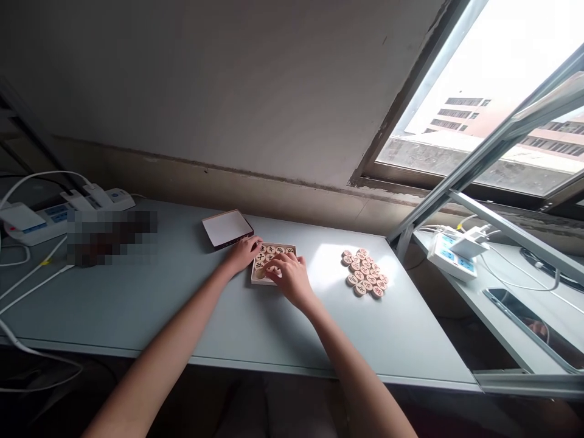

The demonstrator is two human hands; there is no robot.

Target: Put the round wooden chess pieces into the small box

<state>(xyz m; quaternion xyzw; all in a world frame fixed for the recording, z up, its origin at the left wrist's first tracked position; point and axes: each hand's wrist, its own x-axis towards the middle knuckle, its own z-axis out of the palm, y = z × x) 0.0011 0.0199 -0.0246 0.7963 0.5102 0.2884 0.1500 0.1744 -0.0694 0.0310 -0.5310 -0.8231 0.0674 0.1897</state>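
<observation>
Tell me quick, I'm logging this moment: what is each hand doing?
Left hand: open, resting on the left edge of the box, holding nothing.
Right hand: fingertips on the discs in the box; grip cannot be told.

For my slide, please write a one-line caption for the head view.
Both hands, left hand and right hand, arrange wooden discs in a small box; more discs lie beside.

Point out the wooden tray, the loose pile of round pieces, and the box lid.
wooden tray (253, 277): head view, left front corner.
loose pile of round pieces (365, 272): head view, pile's middle.
box lid (225, 227): head view, top face.
</observation>
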